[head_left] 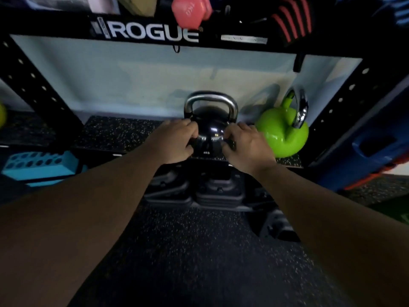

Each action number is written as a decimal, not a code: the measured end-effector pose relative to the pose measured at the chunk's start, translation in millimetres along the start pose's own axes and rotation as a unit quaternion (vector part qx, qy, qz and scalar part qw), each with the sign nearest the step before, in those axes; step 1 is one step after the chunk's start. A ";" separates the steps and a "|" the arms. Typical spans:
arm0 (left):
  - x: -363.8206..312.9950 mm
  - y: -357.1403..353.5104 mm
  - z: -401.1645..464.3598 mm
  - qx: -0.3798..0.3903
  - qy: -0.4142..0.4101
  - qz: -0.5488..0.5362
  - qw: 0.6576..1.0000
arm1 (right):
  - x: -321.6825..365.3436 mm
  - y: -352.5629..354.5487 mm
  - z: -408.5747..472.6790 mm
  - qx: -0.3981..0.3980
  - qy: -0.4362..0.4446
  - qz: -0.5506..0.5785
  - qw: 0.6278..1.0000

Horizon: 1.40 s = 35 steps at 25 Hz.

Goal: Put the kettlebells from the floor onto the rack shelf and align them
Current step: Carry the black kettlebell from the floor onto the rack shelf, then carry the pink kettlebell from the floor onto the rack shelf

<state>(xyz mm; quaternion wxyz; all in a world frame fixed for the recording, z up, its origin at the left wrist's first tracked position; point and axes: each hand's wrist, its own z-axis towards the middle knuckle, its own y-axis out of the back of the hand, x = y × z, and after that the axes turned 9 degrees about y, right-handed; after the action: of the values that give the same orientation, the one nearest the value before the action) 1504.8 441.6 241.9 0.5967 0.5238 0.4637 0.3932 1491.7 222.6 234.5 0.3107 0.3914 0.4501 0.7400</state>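
A black kettlebell with a chrome handle stands upright on the speckled rack shelf, near its front edge. My left hand presses against its left side and my right hand against its right side, fingers curled onto the ball. A green kettlebell with a chrome handle sits on the same shelf just to the right, its handle turned sideways, apart from the black one.
Black rack uprights frame the shelf on both sides. Dark weights lie under the shelf. A teal block is at the left and a blue object at the right. A pink dumbbell rests on the upper shelf.
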 end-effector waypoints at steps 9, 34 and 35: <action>-28.1 -36.6 -187.4 0.119 -0.110 -0.016 0.987 | 100.7 -24.0 -202.6 0.045 -0.074 0.061 0.994; -101.4 -404.6 -549.3 0.362 -0.025 -0.071 0.929 | 205.2 -295.3 -647.8 0.318 -0.224 0.219 0.895; -101.1 -407.3 -547.0 0.375 -0.025 -0.084 0.923 | 203.9 -296.3 -646.0 0.324 -0.238 0.239 0.884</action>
<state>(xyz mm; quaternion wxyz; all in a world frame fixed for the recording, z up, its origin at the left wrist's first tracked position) 943.7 429.7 -158.7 0.3989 0.6781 0.6043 0.1259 866.6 234.0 -160.3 0.0778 0.7303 0.4701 0.4895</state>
